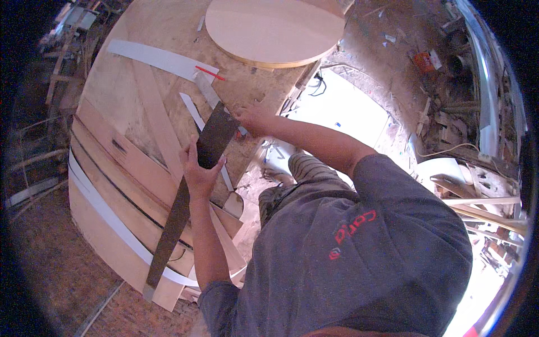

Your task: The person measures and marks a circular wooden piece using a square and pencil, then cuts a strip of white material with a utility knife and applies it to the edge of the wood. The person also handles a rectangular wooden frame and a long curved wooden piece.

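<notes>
A long dark brown board (168,241) lies diagonally over pale wooden strips on the worktable. My left hand (197,168) grips it across its width, thumb and fingers at opposite edges. My right hand (251,119) holds its upper end with bent fingers, partly hidden. Beyond that end are a grey strip (205,87) and a white strip (146,56) with a thin red piece (208,73) on it. A narrow white strip (191,109) runs beside the dark board. Curved white (106,208) and wooden strips (123,146) lie at lower left.
A round pale wooden panel (274,25) rests at the back of the worktable (101,84). Right of the table are a bright white sheet (331,106), my legs, a cord and piles of scrap wood (455,129). More timber (36,191) lies on the floor at left.
</notes>
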`<state>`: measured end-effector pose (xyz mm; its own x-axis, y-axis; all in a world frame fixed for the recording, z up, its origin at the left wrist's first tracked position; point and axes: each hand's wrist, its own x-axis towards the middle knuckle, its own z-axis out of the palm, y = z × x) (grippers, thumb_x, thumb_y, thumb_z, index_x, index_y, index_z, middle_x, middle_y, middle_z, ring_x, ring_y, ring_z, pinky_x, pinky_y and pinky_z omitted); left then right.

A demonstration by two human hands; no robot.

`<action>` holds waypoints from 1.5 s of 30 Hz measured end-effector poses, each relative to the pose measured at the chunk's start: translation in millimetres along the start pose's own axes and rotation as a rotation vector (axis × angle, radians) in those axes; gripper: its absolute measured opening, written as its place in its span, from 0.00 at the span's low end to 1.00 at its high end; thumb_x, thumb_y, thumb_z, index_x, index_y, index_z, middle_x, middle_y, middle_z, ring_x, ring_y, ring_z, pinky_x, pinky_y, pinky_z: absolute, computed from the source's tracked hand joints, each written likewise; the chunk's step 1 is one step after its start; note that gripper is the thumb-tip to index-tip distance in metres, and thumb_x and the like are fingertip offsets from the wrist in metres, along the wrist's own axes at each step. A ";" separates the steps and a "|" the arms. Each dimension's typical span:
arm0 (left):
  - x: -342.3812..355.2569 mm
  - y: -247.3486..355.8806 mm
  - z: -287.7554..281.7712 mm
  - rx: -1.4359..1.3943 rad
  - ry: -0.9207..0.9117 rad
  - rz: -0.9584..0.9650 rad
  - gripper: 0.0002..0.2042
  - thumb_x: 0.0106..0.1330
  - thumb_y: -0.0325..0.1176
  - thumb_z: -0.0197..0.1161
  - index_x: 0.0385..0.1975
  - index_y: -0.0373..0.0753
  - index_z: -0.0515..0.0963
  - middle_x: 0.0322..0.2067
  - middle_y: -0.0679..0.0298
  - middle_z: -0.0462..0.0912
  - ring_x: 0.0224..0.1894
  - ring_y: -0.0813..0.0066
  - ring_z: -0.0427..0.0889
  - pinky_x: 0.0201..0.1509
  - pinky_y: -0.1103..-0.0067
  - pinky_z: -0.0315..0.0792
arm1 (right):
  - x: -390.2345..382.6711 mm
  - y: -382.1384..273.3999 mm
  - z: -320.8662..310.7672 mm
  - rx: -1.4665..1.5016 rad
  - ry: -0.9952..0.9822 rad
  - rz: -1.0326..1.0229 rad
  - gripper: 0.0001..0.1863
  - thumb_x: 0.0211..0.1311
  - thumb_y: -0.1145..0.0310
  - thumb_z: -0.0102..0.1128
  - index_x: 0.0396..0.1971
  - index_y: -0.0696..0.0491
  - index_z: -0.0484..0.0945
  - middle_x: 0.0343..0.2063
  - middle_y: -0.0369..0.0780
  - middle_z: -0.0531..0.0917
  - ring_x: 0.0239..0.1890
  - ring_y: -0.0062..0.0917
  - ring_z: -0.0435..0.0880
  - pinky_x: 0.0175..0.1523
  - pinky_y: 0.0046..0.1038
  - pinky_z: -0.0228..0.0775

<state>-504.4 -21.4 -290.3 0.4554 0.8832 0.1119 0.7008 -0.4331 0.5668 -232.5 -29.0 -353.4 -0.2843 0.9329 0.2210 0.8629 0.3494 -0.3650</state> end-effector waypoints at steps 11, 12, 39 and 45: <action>-4.8 4.4 -1.7 0.082 -0.048 -0.049 0.49 0.43 0.42 0.88 0.70 0.41 0.74 0.50 0.54 0.74 0.55 0.54 0.76 0.62 0.62 0.75 | -9.5 64.0 -114.8 0.278 -0.302 -0.190 0.25 0.48 0.70 0.76 0.50 0.44 0.81 0.42 0.43 0.80 0.48 0.46 0.85 0.45 0.47 0.78; -7.4 -1.2 6.6 0.113 -0.061 -0.034 0.48 0.43 0.42 0.88 0.70 0.42 0.74 0.49 0.54 0.74 0.54 0.54 0.76 0.61 0.62 0.75 | -14.5 66.1 -135.0 0.305 -0.299 -0.184 0.25 0.48 0.71 0.76 0.50 0.44 0.81 0.42 0.43 0.80 0.48 0.45 0.85 0.44 0.47 0.78; 15.3 41.0 170.6 0.253 -0.032 0.037 0.53 0.45 0.57 0.84 0.71 0.37 0.70 0.57 0.49 0.69 0.60 0.49 0.70 0.64 0.54 0.64 | -173.6 23.2 -3.2 1.405 0.353 1.147 0.18 0.70 0.59 0.72 0.51 0.52 0.77 0.37 0.34 0.83 0.32 0.17 0.78 0.34 0.23 0.71; 15.7 20.2 168.5 0.110 0.041 0.224 0.50 0.50 0.54 0.79 0.71 0.30 0.68 0.57 0.47 0.68 0.60 0.46 0.69 0.64 0.53 0.64 | -154.9 4.9 23.3 1.462 0.347 1.205 0.24 0.69 0.59 0.72 0.58 0.54 0.76 0.41 0.36 0.83 0.32 0.21 0.80 0.34 0.26 0.77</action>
<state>-390.5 -46.6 -414.6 0.5849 0.7688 0.2586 0.6418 -0.6336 0.4320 -193.9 -169.7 -410.5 0.3463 0.7104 -0.6127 -0.5091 -0.4062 -0.7588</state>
